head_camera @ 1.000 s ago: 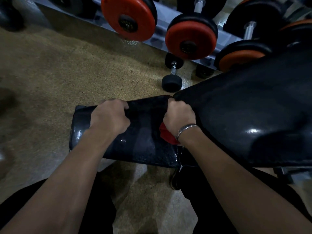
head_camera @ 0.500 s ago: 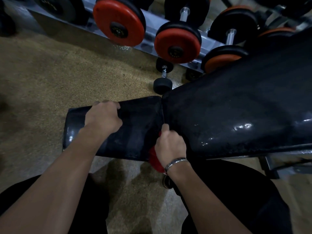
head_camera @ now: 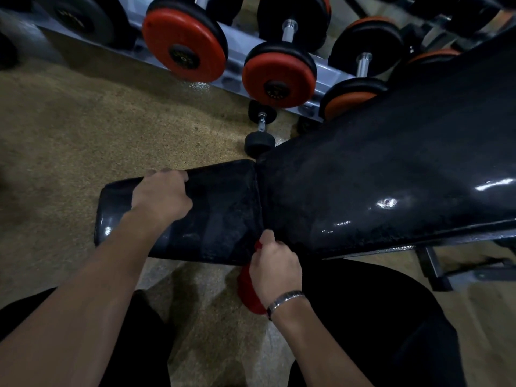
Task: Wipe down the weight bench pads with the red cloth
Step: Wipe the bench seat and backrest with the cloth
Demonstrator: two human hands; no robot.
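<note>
The black seat pad [head_camera: 217,213] lies low in the middle, and the large shiny black back pad [head_camera: 391,177] rises to its right. My left hand [head_camera: 160,196] grips the far edge of the seat pad, fingers curled over it. At the near end of the gap between the two pads, my right hand [head_camera: 275,265] is shut on the red cloth [head_camera: 250,291]. Most of the cloth hangs below the hand, and a small bit shows at my fingertips against the pad edge.
A metal rack [head_camera: 279,57] with red and black dumbbells [head_camera: 279,76] runs across the back. A small black dumbbell [head_camera: 261,127] lies on the speckled floor just beyond the pads. The bench's metal frame [head_camera: 435,272] sticks out at right. My dark-clothed knees fill the bottom.
My right hand slid with the red cloth down the gap between the pads, from the far edge toward me, to the near edge. My left hand kept its grip on the seat pad.
</note>
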